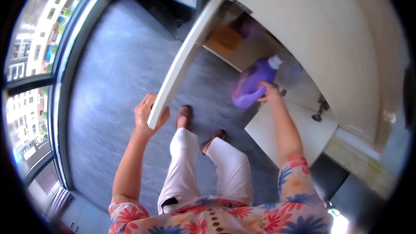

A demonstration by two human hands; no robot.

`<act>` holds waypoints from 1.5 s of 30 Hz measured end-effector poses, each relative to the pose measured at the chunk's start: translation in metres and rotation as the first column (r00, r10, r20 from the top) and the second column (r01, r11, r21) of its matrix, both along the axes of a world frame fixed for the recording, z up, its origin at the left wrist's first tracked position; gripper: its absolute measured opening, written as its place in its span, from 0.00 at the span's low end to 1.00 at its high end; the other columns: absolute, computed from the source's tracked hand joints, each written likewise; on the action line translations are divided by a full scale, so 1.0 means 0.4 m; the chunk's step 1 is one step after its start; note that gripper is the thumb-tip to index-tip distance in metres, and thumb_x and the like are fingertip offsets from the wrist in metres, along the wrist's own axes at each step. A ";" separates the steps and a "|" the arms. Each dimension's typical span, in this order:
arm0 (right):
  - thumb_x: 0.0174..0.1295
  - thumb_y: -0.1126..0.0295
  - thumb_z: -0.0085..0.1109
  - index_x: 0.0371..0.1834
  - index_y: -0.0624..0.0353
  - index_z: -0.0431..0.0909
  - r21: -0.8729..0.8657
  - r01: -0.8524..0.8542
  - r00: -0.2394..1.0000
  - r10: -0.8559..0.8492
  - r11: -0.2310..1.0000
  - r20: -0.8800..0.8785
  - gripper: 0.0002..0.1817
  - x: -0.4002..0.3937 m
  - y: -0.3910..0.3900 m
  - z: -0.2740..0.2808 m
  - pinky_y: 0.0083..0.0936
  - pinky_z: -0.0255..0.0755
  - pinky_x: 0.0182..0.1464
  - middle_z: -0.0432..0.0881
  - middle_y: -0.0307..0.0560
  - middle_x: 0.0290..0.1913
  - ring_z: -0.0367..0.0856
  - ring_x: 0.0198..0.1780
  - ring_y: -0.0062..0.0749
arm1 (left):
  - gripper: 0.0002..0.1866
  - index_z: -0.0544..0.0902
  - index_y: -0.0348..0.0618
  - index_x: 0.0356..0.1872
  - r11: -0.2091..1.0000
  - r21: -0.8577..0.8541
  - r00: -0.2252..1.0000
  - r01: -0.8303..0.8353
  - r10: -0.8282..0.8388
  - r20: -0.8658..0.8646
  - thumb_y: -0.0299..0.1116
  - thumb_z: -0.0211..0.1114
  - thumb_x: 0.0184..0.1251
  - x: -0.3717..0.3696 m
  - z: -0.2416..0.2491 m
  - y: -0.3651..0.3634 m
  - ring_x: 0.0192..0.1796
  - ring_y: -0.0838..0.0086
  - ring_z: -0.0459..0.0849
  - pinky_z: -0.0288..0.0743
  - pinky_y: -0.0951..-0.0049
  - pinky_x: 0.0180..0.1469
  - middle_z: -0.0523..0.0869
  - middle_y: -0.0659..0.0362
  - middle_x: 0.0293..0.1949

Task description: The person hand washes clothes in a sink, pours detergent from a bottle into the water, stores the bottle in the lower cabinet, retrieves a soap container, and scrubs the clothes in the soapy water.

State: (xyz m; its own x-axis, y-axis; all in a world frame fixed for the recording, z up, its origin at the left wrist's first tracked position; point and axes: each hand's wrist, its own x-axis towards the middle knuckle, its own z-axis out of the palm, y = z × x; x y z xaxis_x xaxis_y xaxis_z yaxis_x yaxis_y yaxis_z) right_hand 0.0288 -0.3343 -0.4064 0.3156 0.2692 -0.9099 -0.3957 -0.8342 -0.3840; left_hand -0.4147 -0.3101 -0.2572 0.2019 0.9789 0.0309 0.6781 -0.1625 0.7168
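A purple detergent bottle (255, 82) with a white cap is held tilted at the mouth of a cabinet, cap end toward the inside. My right hand (270, 92) is closed round its handle. On the other side, my left hand (149, 111) grips the outer end of an open white cabinet door (180, 62), fingers and thumb on opposite faces. Part of that hand is hidden by the door. Inside the cabinet, a blurred orange item (225, 38) sits on a shelf (232, 58).
A second cabinet door (286, 134) stands open below my right forearm, its hinge (320, 110) showing. A black appliance (151, 0) with a label stands beyond the first door. Grey floor (117, 69) lies beneath my feet, and windows (32, 78) line the left.
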 end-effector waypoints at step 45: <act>0.59 0.67 0.53 0.39 0.58 0.76 0.003 0.018 0.954 -0.018 1.000 0.299 0.09 -0.035 -0.909 0.442 0.21 0.71 0.24 0.81 0.44 0.31 0.81 0.31 0.24 | 0.30 0.67 0.38 0.53 0.858 -0.370 0.910 0.357 -0.408 -0.068 0.33 0.64 0.45 0.595 0.140 -0.125 0.39 0.57 0.78 0.72 0.64 0.43 0.76 0.47 0.41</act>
